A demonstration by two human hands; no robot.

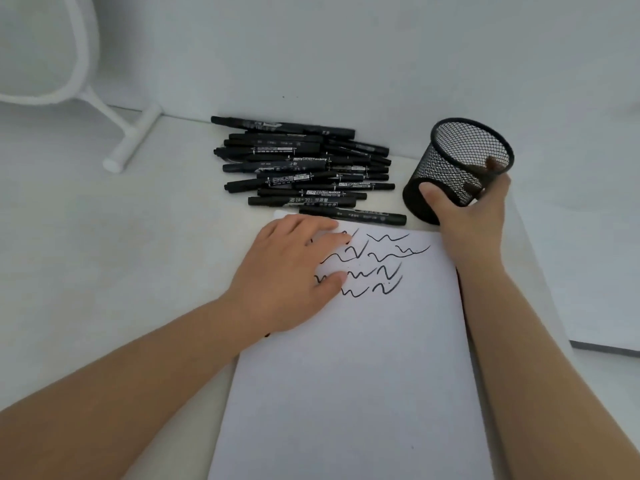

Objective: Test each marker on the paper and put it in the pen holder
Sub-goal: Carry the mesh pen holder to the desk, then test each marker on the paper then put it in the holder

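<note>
A heap of several black markers [301,168] lies at the back of the white table. A black mesh pen holder [450,157] stands tilted to their right, and no marker shows inside it. My right hand [467,209] grips the holder, thumb on its front wall and fingers round its right side. A white sheet of paper [363,375] lies in front, with several black squiggles [377,265] near its top. My left hand [294,271] rests flat on the paper's upper left corner, fingers straight, holding nothing.
A white stand with a rounded frame [128,140] sits at the back left against the wall. A dark-edged flat sheet [606,344] lies off to the right. The table's right edge runs close beside the paper.
</note>
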